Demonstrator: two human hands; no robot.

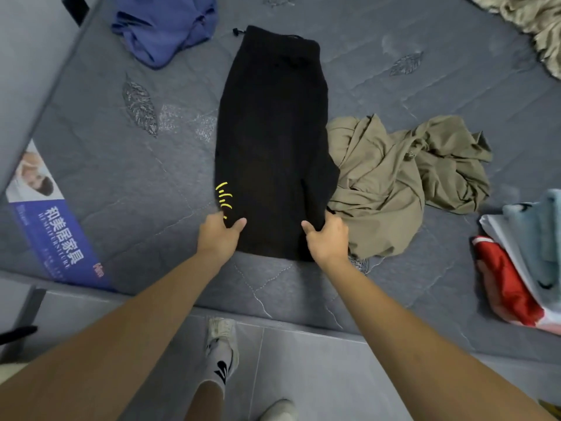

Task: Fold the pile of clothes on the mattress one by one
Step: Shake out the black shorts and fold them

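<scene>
A pair of black shorts [273,126] with small yellow marks lies flat and lengthwise on the grey mattress [121,165], waistband and drawstring at the far end. My left hand [219,235] grips the near left corner of the shorts, thumb on top. On the near right corner my right hand [327,238] holds the fabric the same way. A crumpled olive garment [403,174] lies right beside the shorts, touching their right edge. A blue garment [164,28] sits bunched at the far left.
A stack of folded clothes [525,262], red, white and teal, rests at the right edge. Beige fabric [534,25] is heaped at the far right corner. A blue printed label [57,235] covers the mattress's left corner. My feet stand on the grey tiled floor [318,375].
</scene>
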